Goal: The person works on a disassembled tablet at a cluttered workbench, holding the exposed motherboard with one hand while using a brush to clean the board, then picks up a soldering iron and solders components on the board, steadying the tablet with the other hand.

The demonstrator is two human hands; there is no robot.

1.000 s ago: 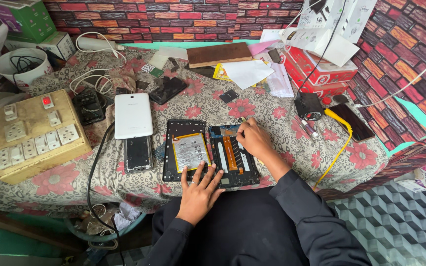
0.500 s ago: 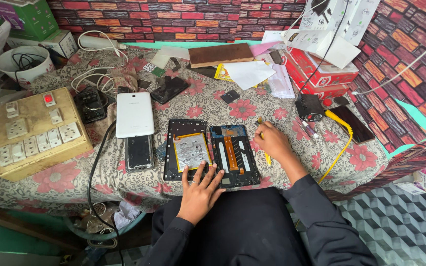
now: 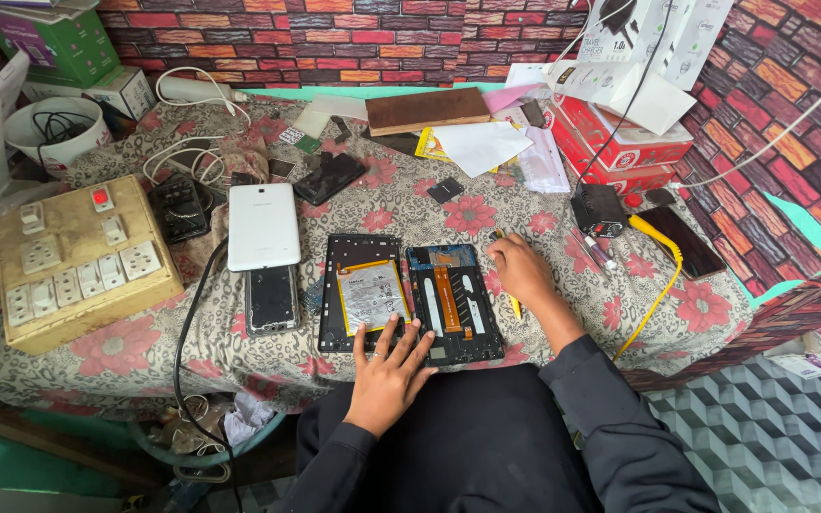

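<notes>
Two opened tablet halves lie side by side on the flowered cloth: the left half (image 3: 366,293) shows a silver battery, the right half (image 3: 455,302) shows an orange ribbon cable. My left hand (image 3: 390,370) rests flat with fingers spread on the near edges of both halves. My right hand (image 3: 522,270) sits just right of the right half, closed on a thin yellow tool (image 3: 513,304) whose tip pokes out below the palm.
A white tablet back (image 3: 263,226) and a dark phone (image 3: 272,298) lie to the left, beside a wooden switch-and-socket board (image 3: 76,261). A yellow cable (image 3: 659,285), a black phone (image 3: 680,240), red boxes (image 3: 625,142), papers and small parts fill the back and right.
My right hand has moved off the right tablet half to the cloth beside it, carrying the yellow tool. My left hand stays put on the near edges.
</notes>
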